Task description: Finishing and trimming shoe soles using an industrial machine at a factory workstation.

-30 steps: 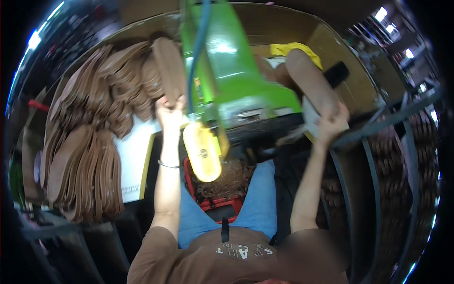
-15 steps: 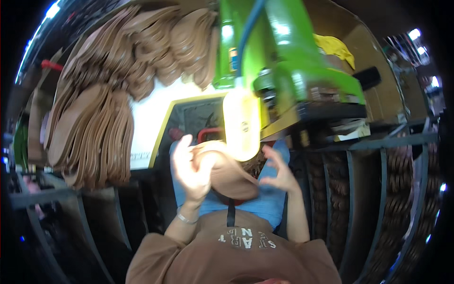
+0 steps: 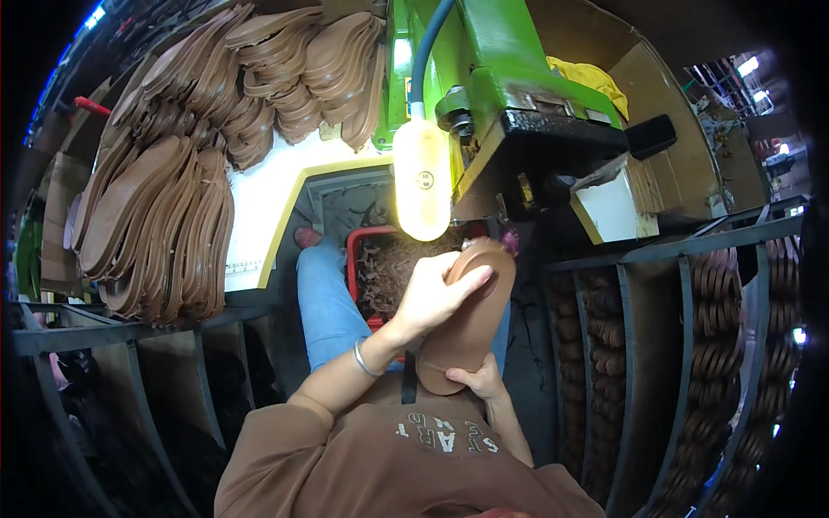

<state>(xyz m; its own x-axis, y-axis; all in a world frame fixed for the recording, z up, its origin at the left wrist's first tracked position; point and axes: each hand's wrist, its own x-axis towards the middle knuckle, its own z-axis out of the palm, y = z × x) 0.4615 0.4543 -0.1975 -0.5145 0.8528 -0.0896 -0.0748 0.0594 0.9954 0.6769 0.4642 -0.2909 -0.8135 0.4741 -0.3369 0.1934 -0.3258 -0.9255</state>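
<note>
Both my hands grip one brown shoe sole (image 3: 469, 315), tilted over my lap with its smooth face showing. My left hand (image 3: 440, 289) is closed around the upper end, thumb lying across the face. At the lower end my right hand (image 3: 484, 378) pinches the edge, its thumb on top and the other fingers hidden behind. The sole's upper end is close to the green machine's (image 3: 535, 104) dark lower head. A bright lamp (image 3: 422, 186) hangs just above my left hand.
Many brown soles (image 3: 164, 229) lie stacked on the white table (image 3: 268, 186) at left. Below, a red crate (image 3: 352, 259) holds brown trimmings between my legs. Metal racks (image 3: 682, 250) flank me, the right one full of soles. A cardboard box (image 3: 678, 138) stands behind the machine.
The sole has turned from lying crosswise to pointing up and right. My left hand moved right along with it, and my right hand went from apart to gripping its lower end.
</note>
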